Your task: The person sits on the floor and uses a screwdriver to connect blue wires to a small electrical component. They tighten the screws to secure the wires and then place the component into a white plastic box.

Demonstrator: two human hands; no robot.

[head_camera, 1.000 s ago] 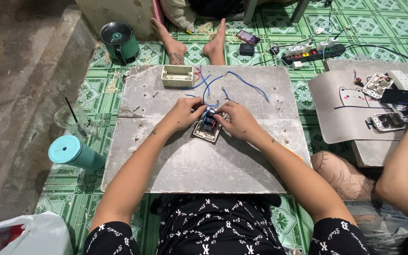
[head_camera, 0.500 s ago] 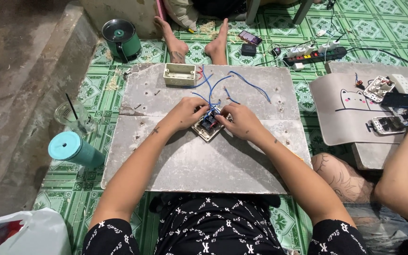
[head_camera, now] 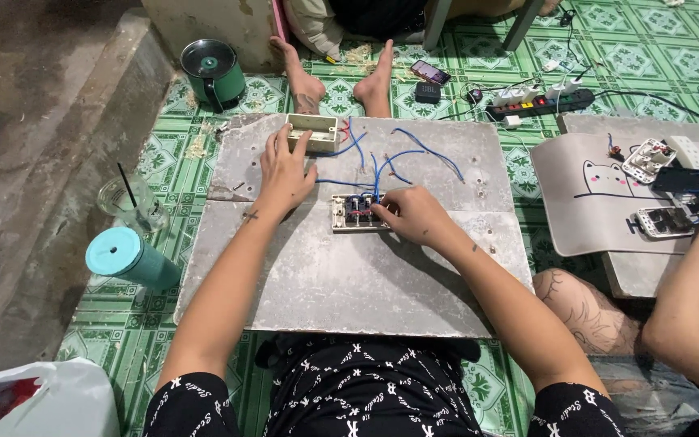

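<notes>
— So where is the left hand (head_camera: 285, 171)?
— Fingers spread, tips touching the pale box (head_camera: 312, 133) at the far edge of the grey surface (head_camera: 349, 283).
— And the right hand (head_camera: 414, 215)?
— Curled, fingertips pinching at the switch plate (head_camera: 357, 213), which lies mid-surface with blue wires (head_camera: 414, 154) running toward the box.

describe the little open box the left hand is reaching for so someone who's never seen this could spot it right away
Start at the big grey board lying on the green patterned floor. At its far edge, just under the left hand, sits a small cream wall box, hollow and open on top. Blue wires run from it to the switch plate under the right hand; that plate is flat, not hollow.
</notes>
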